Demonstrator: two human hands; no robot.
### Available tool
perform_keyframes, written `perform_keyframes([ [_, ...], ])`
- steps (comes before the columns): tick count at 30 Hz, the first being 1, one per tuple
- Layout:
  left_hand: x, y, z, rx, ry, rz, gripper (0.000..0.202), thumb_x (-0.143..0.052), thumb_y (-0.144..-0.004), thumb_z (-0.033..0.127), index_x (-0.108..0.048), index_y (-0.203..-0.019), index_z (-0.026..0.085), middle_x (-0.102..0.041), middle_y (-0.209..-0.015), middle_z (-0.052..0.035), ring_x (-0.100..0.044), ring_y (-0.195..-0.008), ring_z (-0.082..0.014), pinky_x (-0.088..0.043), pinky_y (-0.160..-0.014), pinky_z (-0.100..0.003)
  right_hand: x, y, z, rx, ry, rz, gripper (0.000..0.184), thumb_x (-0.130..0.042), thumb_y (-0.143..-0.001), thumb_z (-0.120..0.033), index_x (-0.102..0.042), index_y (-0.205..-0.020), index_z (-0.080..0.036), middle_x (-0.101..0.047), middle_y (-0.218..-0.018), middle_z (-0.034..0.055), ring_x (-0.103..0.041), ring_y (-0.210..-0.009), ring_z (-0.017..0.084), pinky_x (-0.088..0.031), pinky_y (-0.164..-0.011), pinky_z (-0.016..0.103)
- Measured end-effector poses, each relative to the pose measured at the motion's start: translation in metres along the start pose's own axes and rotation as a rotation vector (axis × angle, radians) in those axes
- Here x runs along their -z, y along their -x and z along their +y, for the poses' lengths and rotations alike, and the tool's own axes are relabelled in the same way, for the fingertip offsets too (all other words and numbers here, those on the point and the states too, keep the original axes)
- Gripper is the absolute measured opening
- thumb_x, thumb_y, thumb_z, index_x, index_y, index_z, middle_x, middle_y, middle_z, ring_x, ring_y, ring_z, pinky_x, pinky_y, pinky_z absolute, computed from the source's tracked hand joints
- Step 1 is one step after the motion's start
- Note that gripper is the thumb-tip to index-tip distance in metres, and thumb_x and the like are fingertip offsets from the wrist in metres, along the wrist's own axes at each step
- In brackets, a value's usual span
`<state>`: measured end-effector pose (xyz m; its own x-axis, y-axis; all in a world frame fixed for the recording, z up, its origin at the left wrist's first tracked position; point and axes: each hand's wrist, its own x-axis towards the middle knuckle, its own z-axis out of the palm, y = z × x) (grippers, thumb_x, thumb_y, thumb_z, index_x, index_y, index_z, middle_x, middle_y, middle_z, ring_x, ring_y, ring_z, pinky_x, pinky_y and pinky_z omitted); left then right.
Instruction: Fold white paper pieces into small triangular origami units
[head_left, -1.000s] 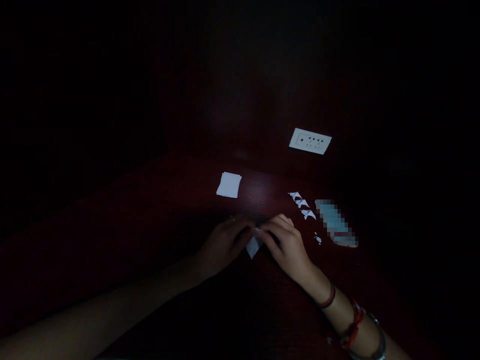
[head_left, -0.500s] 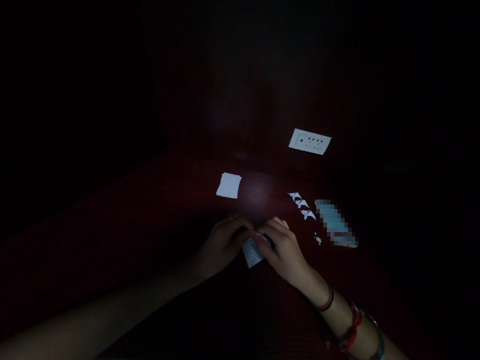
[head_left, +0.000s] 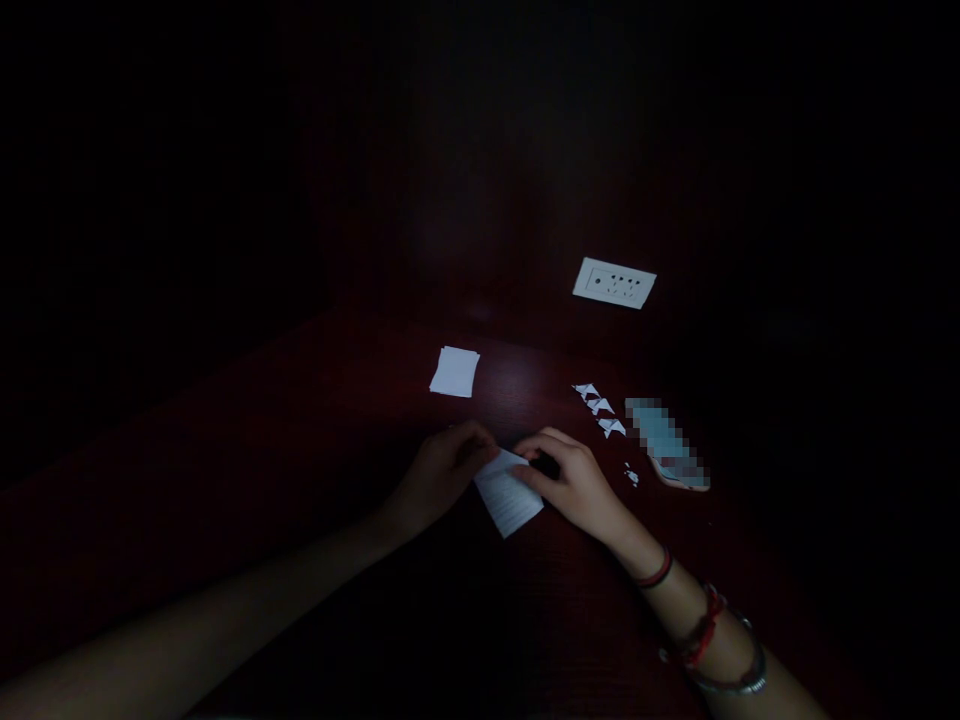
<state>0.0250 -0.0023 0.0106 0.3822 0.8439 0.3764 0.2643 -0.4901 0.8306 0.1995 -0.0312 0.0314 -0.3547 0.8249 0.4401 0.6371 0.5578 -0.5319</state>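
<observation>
Between my hands is a small sheet of white paper (head_left: 510, 500) with faint lines across it, one corner pointing toward me. My left hand (head_left: 450, 468) pinches its upper left edge between thumb and fingers. On the opposite side, my right hand (head_left: 566, 478) has its thumb on the sheet's right edge and its fingers curled behind. Beyond the hands lies a stack of square white paper (head_left: 455, 372). To the right, several small folded paper pieces (head_left: 600, 405) lie in a slanting row.
A phone (head_left: 667, 440), its screen blurred out, lies right of the folded pieces. Tiny paper scraps (head_left: 631, 475) sit near it. The dark red table (head_left: 352, 400) meets a wall with a white power socket (head_left: 615, 283). Everything around is very dark.
My hands have moved slightly apart, and more of the paper sheet shows between them. The right fingers have loosened a little. The view has shifted slightly.
</observation>
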Motion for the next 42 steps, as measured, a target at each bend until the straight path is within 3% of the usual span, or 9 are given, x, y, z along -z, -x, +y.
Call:
perform_keyframes([
  [10,-0.002,0.0,-0.001,0.097,0.062,-0.105,0.01,-0.052,-0.073,0.024,-0.053,-0.08,0.017,-0.053,-0.071,0.0026,-0.05,-0.066,-0.0105,-0.039,-0.059,-0.021,-0.006,0.0,0.006,-0.077,-0.118,0.076,0.011,-0.05,-0.075,-0.02,-0.061,-0.075,-0.017,-0.056,-0.068,0.001,-0.051,-0.065,0.011,-0.039,-0.06,0.022],
  [14,-0.002,0.0,-0.004,0.133,0.127,-0.092,0.01,-0.051,-0.073,0.025,-0.053,-0.08,0.017,-0.053,-0.07,0.0027,-0.05,-0.065,-0.0101,-0.039,-0.057,-0.021,-0.006,0.001,0.011,-0.144,-0.209,0.029,0.018,-0.047,-0.078,-0.025,-0.062,-0.083,-0.017,-0.061,-0.075,0.0025,-0.053,-0.068,0.013,-0.041,-0.062,0.023],
  [18,-0.002,0.001,-0.004,0.138,0.178,-0.096,0.009,-0.053,-0.072,0.023,-0.053,-0.079,0.017,-0.052,-0.069,0.0028,-0.049,-0.064,-0.0097,-0.038,-0.057,-0.02,-0.007,0.002,0.016,-0.191,-0.25,-0.023,0.019,-0.048,-0.077,-0.027,-0.063,-0.079,-0.016,-0.061,-0.069,0.0017,-0.053,-0.062,0.012,-0.04,-0.055,0.022],
  [24,0.001,-0.001,-0.006,0.204,0.217,-0.119,0.011,-0.053,-0.071,0.024,-0.052,-0.079,0.016,-0.054,-0.07,0.0021,-0.051,-0.066,-0.0108,-0.039,-0.057,-0.021,-0.003,0.0,0.02,-0.238,-0.317,0.149,0.022,-0.043,-0.08,-0.027,-0.06,-0.088,-0.016,-0.062,-0.073,0.0033,-0.055,-0.069,0.013,-0.043,-0.064,0.025],
  [27,0.0,0.0,-0.004,0.174,0.171,-0.118,0.012,-0.053,-0.071,0.023,-0.052,-0.08,0.016,-0.054,-0.071,0.0019,-0.051,-0.066,-0.0112,-0.04,-0.058,-0.022,-0.003,0.0,0.015,-0.176,-0.271,0.114,0.02,-0.047,-0.077,-0.027,-0.059,-0.09,-0.017,-0.061,-0.077,0.0036,-0.055,-0.07,0.013,-0.043,-0.065,0.025],
  [31,-0.001,0.001,0.003,0.095,0.038,-0.115,0.012,-0.051,-0.073,0.025,-0.054,-0.082,0.017,-0.055,-0.073,0.0013,-0.052,-0.067,-0.0118,-0.04,-0.059,-0.023,-0.005,0.0,0.005,-0.061,-0.121,0.035,0.013,-0.048,-0.076,-0.019,-0.06,-0.073,-0.016,-0.058,-0.068,0.0013,-0.052,-0.065,0.012,-0.04,-0.06,0.023],
  [35,0.0,0.001,0.006,0.049,-0.043,-0.072,0.013,-0.046,-0.077,0.029,-0.054,-0.079,0.018,-0.056,-0.072,0.0019,-0.052,-0.065,-0.0113,-0.04,-0.059,-0.023,-0.007,0.0,0.0,-0.052,-0.071,0.071,0.015,-0.044,-0.077,-0.016,-0.058,-0.073,-0.016,-0.057,-0.07,0.0018,-0.051,-0.065,0.011,-0.039,-0.06,0.022],
  [42,0.001,-0.001,0.006,-0.056,-0.143,-0.123,0.013,-0.044,-0.079,0.025,-0.054,-0.081,0.017,-0.056,-0.075,0.0006,-0.051,-0.068,-0.0112,-0.038,-0.061,-0.023,-0.007,0.0,-0.003,-0.027,-0.053,0.03,0.009,-0.047,-0.075,-0.016,-0.056,-0.072,-0.016,-0.053,-0.065,-0.0004,-0.049,-0.062,0.01,-0.038,-0.059,0.02],
])
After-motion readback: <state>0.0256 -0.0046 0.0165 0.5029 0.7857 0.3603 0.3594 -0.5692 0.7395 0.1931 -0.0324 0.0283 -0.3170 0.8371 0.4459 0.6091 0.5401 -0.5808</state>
